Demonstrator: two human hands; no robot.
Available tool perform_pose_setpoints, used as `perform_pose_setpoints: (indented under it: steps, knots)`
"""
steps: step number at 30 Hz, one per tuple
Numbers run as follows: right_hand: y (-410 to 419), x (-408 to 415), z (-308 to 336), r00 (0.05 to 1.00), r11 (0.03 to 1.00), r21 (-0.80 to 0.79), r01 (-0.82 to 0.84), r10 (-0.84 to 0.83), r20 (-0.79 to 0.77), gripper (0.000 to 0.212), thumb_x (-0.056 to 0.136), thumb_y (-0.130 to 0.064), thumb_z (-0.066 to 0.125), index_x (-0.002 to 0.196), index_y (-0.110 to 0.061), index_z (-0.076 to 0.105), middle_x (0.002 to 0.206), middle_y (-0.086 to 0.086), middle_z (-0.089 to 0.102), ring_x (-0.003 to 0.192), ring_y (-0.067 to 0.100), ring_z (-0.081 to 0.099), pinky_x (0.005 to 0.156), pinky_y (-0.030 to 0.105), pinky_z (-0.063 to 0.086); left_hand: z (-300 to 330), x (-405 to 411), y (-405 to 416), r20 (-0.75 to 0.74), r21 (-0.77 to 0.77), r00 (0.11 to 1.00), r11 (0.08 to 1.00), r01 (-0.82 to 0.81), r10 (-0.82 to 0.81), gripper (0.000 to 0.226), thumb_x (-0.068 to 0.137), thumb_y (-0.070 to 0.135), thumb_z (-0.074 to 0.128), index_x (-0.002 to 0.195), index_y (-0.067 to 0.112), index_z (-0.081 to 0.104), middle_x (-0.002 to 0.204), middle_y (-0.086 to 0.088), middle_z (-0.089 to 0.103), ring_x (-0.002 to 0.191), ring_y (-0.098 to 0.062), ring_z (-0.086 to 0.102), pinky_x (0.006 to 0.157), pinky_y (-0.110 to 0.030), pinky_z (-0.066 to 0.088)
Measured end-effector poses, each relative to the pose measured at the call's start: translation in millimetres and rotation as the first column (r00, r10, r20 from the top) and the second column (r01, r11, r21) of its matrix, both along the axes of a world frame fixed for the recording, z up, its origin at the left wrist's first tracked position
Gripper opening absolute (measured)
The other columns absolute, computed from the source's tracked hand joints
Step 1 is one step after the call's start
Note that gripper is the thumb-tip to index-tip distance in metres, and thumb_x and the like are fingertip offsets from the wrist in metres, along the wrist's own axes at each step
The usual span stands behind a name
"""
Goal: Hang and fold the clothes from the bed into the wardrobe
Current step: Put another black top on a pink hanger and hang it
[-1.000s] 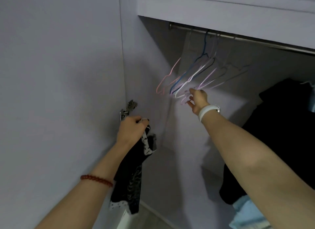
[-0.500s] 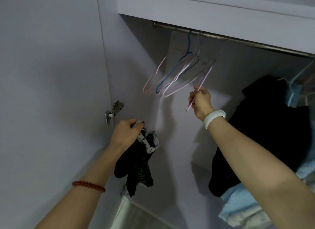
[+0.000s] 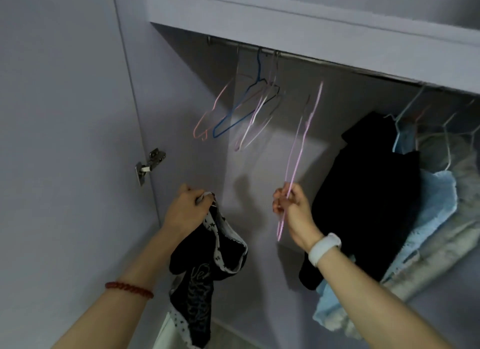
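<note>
Here right hand (image 3: 291,208) grips pink hanger (image 3: 301,146).

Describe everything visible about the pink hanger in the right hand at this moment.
The pink hanger is a thin, wire-like frame in pale pink-lilac, seen nearly edge-on and blurred. It is off the rail, standing steeply, tilted right toward the top. The right hand pinches it near its lower end, a short length showing below the fingers. Nothing hangs on it, and its hook cannot be made out.

Motion-blurred hangers (image 3: 241,109); garment (image 3: 197,296) hem cropped
</note>
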State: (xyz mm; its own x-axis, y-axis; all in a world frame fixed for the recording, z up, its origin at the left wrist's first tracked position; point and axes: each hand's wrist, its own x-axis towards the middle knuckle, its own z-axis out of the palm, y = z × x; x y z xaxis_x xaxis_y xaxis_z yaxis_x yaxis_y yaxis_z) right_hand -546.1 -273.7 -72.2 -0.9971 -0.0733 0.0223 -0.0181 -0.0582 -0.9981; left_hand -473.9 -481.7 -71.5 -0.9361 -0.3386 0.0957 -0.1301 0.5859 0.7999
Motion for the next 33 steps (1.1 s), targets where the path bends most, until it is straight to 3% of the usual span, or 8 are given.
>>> perform_pose_setpoints:
  steps: [6, 9, 14, 17, 20, 23, 28, 33]
  knots:
    - [26.3, 27.7, -54.5, 0.974, 0.984, 0.145, 0.099, -0.126, 0.188, 0.019, 0.089, -0.005, 0.056, 0.071, -0.009, 0.049, 0.062, 0.005, 0.045, 0.046, 0.011, 0.039, 0.039, 0.014, 0.032, -28.0, 24.9, 15.3, 0.026, -0.333, 0.997, 0.941, -0.060, 0.073, 0.025, 0.094, 0.025, 0.052, 0.089, 0.005, 0.067, 0.103, -0.009, 0.048, 0.107, -0.029, 0.042, 0.085, -0.035, 0.030]
    - [36.1, 45.6, -84.6, 0.951, 0.925, 0.318, 0.210, -0.269, 0.154, 0.044, 0.088, -0.029, 0.063, 0.058, 0.001, 0.052, 0.055, 0.006, 0.040, 0.055, 0.015, 0.035, 0.052, 0.027, 0.031, -34.2, 36.7, 22.0, 0.118, -0.202, 0.993, 0.979, 0.009, 0.016, 0.024, 0.097, 0.019, 0.047, 0.094, 0.003, 0.064, 0.091, -0.008, 0.047, 0.091, -0.027, 0.050, 0.072, -0.028, 0.034]
    - [49.7, 74.3, -95.9, 0.964, 0.939, 0.220, 0.263, -0.265, -0.022, 0.044, 0.087, -0.020, 0.063, 0.052, -0.013, 0.037, 0.053, 0.007, 0.030, 0.055, 0.015, 0.029, 0.054, 0.029, 0.027, -48.0, 49.5, 27.4, 0.164, 0.110, 0.986, 0.993, -0.036, 0.017, 0.016, 0.098, 0.010, 0.043, 0.088, 0.011, 0.056, 0.074, -0.004, 0.055, 0.076, -0.024, 0.053, 0.063, -0.023, 0.043]
    - [51.9, 74.9, -91.8, 0.979, 0.957, 0.202, 0.206, -0.204, -0.032, 0.030, 0.091, -0.017, 0.058, 0.062, -0.011, 0.052, 0.055, 0.003, 0.035, 0.053, 0.008, 0.032, 0.055, 0.024, 0.030, -52.7, 53.8, 29.5, 0.142, 0.143, 0.990, 0.989, -0.049, 0.029, 0.018, 0.098, 0.016, 0.044, 0.085, 0.014, 0.056, 0.075, -0.015, 0.060, 0.073, -0.033, 0.059, 0.070, -0.043, 0.050]
    - [52.7, 72.5, -85.8, 0.972, 0.944, 0.236, 0.231, -0.234, -0.015, 0.038, 0.091, -0.022, 0.057, 0.064, 0.002, 0.046, 0.057, 0.006, 0.035, 0.053, 0.006, 0.030, 0.054, 0.022, 0.030, -48.6, 53.5, 34.9, 0.103, 0.072, 0.994, 0.997, -0.037, 0.029, 0.019, 0.097, 0.020, 0.047, 0.086, 0.011, 0.059, 0.066, -0.007, 0.057, 0.061, -0.024, 0.054, 0.063, -0.033, 0.045]
    - [53.5, 79.1, -83.8, 0.960, 0.936, 0.243, 0.254, -0.274, 0.051, 0.038, 0.093, -0.025, 0.054, 0.063, -0.006, 0.042, 0.057, 0.003, 0.037, 0.053, 0.008, 0.033, 0.051, 0.015, 0.032, -48.1, 53.3, 36.6, 0.094, -0.007, 0.995, 0.999, -0.033, 0.034, 0.021, 0.096, 0.023, 0.049, 0.084, 0.011, 0.060, 0.064, -0.002, 0.055, 0.060, -0.018, 0.051, 0.059, -0.026, 0.039]
    - [48.4, 83.6, -75.3, 0.924, 0.949, 0.054, 0.311, -0.316, 0.215, 0.036, 0.096, -0.012, 0.041, 0.060, -0.012, 0.044, 0.059, 0.001, 0.041, 0.057, 0.011, 0.039, 0.055, 0.017, 0.034, -51.7, 55.3, 30.5, 0.139, -0.037, 0.989, 0.998, -0.046, 0.050, 0.019, 0.096, 0.018, 0.050, 0.097, 0.009, 0.067, 0.084, -0.003, 0.063, 0.078, -0.019, 0.058, 0.071, -0.022, 0.041]
    - [33.9, 72.5, -63.6, 0.918, 0.869, -0.397, 0.295, -0.143, 0.369, 0.038, 0.094, -0.007, 0.030, 0.059, -0.020, 0.024, 0.037, -0.011, 0.027, 0.034, 0.004, 0.024, 0.051, 0.023, 0.019, -57.8, 63.1, 31.0, 0.211, -0.071, 0.977, 0.997, 0.000, 0.015, 0.022, 0.096, 0.018, 0.050, 0.092, 0.004, 0.068, 0.081, -0.013, 0.067, 0.078, -0.028, 0.064, 0.072, -0.032, 0.049]
